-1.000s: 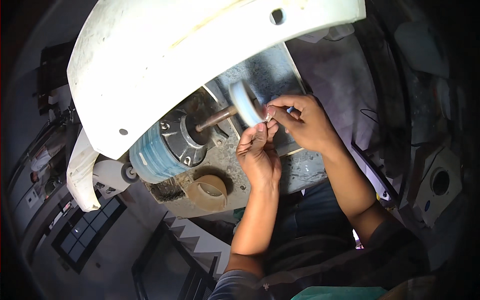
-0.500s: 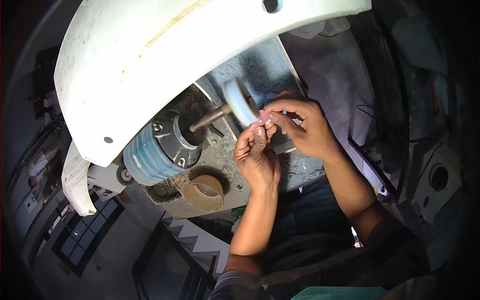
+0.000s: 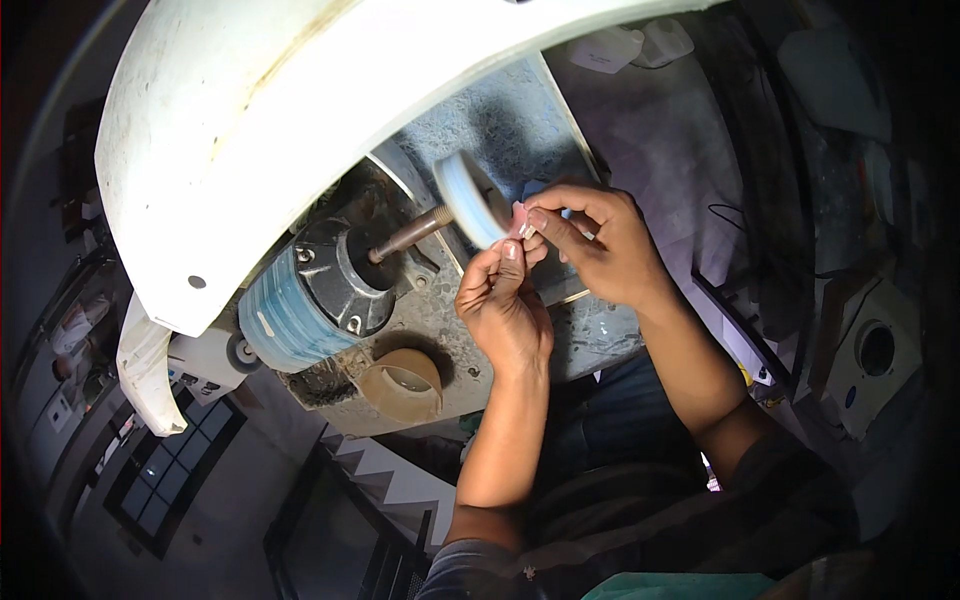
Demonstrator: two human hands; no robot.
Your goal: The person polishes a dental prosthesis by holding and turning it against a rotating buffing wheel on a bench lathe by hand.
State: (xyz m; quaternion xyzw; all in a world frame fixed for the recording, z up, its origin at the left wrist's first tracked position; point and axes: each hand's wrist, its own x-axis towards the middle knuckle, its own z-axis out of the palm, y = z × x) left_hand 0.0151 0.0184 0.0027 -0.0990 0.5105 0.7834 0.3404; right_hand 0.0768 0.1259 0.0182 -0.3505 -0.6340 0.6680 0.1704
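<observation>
Pinched between fingertips of both hands, a small pink piece with pale bits (image 3: pixel 519 219) sits against or very near the rim of a white and light-blue wheel (image 3: pixel 462 195); contact is unclear. My left hand (image 3: pixel 506 310) holds it from below, thumb up. My right hand (image 3: pixel 610 250) grips it from the right with thumb and index finger. The wheel is on a threaded, rusty shaft (image 3: pixel 410 234) out of a blue motor (image 3: pixel 285 310) with a dark end housing. A large white curved cover (image 3: pixel 230 130) arches over them, and a blue-grey tray surface (image 3: pixel 490 100) lies behind.
A tan round container (image 3: pixel 375 395) sits on the grimy bench (image 3: pixel 450 400) below the motor. A second machine (image 3: pixel 208 360) stands at left. Plastic jugs (image 3: pixel 610 48) are at upper right, a cabinet with a round opening (image 3: pixel 870 350) at far right. Another person (image 3: pixel 75 330) is in the left background.
Both hands have shifted slightly left with the piece, whose pink part now shows more. The cover, wheel and motor appear further left and higher in the picture as the view has moved.
</observation>
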